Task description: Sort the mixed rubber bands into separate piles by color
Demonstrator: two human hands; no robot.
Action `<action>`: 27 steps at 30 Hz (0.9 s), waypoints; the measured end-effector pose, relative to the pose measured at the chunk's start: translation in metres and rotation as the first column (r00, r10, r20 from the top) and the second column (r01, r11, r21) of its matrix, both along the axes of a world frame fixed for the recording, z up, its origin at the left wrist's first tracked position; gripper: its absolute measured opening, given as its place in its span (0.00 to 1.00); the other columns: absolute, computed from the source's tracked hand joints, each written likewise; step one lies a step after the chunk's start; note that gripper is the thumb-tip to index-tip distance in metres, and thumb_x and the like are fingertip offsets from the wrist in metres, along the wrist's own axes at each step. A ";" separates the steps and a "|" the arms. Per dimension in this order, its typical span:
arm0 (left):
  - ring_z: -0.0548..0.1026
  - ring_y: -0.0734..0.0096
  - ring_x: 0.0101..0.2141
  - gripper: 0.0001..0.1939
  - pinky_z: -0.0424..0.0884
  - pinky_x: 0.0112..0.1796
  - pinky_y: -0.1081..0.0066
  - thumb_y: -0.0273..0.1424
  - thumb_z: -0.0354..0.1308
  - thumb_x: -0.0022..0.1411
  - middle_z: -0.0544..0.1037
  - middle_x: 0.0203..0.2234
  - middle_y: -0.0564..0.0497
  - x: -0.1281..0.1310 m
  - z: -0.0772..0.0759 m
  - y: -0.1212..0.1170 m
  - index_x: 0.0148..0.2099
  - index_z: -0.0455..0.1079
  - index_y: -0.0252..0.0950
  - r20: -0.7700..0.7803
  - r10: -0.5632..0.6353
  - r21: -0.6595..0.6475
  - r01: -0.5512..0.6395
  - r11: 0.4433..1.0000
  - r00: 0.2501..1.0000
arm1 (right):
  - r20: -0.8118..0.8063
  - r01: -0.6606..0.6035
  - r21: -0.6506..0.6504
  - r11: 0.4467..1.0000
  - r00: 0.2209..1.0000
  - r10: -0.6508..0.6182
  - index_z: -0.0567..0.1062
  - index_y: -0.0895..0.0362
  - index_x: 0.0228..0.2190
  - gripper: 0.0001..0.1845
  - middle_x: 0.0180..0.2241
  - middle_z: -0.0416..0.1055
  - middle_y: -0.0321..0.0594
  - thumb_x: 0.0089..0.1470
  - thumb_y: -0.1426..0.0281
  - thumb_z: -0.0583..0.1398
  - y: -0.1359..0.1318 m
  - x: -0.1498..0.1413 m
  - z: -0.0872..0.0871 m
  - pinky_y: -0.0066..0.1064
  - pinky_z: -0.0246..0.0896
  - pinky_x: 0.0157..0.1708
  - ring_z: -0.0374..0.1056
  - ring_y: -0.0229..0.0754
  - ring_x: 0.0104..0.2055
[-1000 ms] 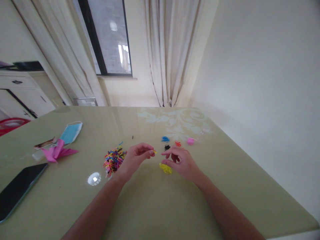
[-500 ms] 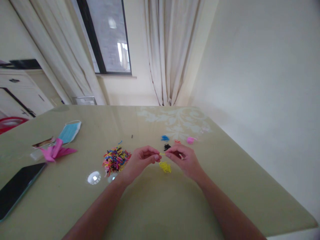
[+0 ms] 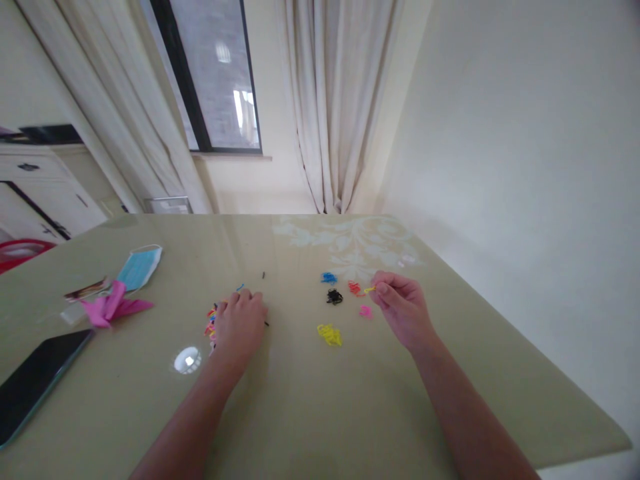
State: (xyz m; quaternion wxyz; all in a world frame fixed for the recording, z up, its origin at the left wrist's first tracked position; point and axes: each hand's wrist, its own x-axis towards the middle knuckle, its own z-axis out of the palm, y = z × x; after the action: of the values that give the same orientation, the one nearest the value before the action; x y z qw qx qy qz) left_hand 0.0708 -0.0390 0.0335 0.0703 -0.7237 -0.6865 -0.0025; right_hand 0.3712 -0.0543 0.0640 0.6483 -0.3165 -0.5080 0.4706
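Observation:
My left hand [image 3: 241,325] is over a mixed pile of small coloured rubber bands [image 3: 210,327]. Its fingers are slightly apart and curve down, with the tips hidden. To the right, my right hand [image 3: 404,308] is closed in a pinch, and a yellow rubber band [image 3: 369,290] sticks out from its fingertips. Near that hand lie a small orange-red pile [image 3: 355,287] and a few pink bands [image 3: 366,311]. Between the hands are a blue pile [image 3: 329,277], a black pile [image 3: 335,297] and a yellow pile [image 3: 329,335].
On the left of the glossy table [image 3: 300,413] are a pink folded-paper figure [image 3: 113,307], a blue face mask [image 3: 140,268] and a dark phone [image 3: 40,377]. A tiny dark piece [image 3: 263,275] lies beyond the mixed pile. The wall [image 3: 525,200] borders the table's right side.
My hands have separated. The left moved left onto the mixed pile; the right moved right and slightly up with a yellow band, uncovering pink bands and hiding the farther pink pile.

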 end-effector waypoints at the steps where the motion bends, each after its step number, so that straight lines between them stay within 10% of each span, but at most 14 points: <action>1: 0.77 0.43 0.51 0.17 0.70 0.50 0.50 0.28 0.46 0.72 0.80 0.46 0.36 0.000 0.000 -0.001 0.48 0.78 0.33 -0.024 -0.002 -0.018 0.002 1.000 1.000 | 0.000 -0.009 0.003 1.000 1.000 0.009 0.84 0.53 0.26 0.14 0.22 0.65 0.33 0.48 0.57 0.76 0.000 0.000 0.000 0.28 0.49 0.23 0.52 0.33 0.23; 10: 0.79 0.47 0.48 0.17 0.70 0.47 0.54 0.29 0.47 0.72 0.82 0.42 0.40 -0.005 0.001 0.006 0.43 0.79 0.36 0.022 -0.021 -0.045 0.022 0.999 1.000 | 0.210 -0.008 -0.012 1.000 0.978 0.010 0.82 0.54 0.25 0.15 0.22 0.67 0.33 0.50 0.56 0.74 0.002 0.004 -0.003 0.28 0.52 0.23 0.56 0.34 0.23; 17: 0.77 0.50 0.48 0.18 0.70 0.47 0.57 0.33 0.47 0.73 0.81 0.44 0.44 -0.007 0.001 0.010 0.44 0.80 0.40 0.170 -0.016 0.073 0.004 0.997 0.985 | 0.653 -0.161 -0.153 0.975 0.724 0.222 0.85 0.56 0.30 0.13 0.25 0.74 0.36 0.54 0.58 0.70 0.012 -0.008 -0.027 0.30 0.56 0.27 0.63 0.37 0.26; 27: 0.77 0.55 0.45 0.15 0.71 0.48 0.61 0.35 0.52 0.71 0.81 0.42 0.45 -0.010 -0.002 0.018 0.44 0.80 0.39 0.356 -0.040 0.153 -0.016 0.988 0.934 | 0.814 -0.238 -0.188 0.953 0.505 0.286 0.87 0.55 0.31 0.11 0.29 0.80 0.40 0.58 0.61 0.69 0.020 -0.010 -0.051 0.31 0.61 0.32 0.71 0.41 0.31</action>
State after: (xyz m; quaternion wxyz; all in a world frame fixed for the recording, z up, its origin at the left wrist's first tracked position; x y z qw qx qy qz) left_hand 0.0603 -0.0214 0.0317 -0.0004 -0.7076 -0.6813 -0.1874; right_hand 0.3613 -0.0343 0.0129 0.2420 -0.4375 -0.7835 0.3690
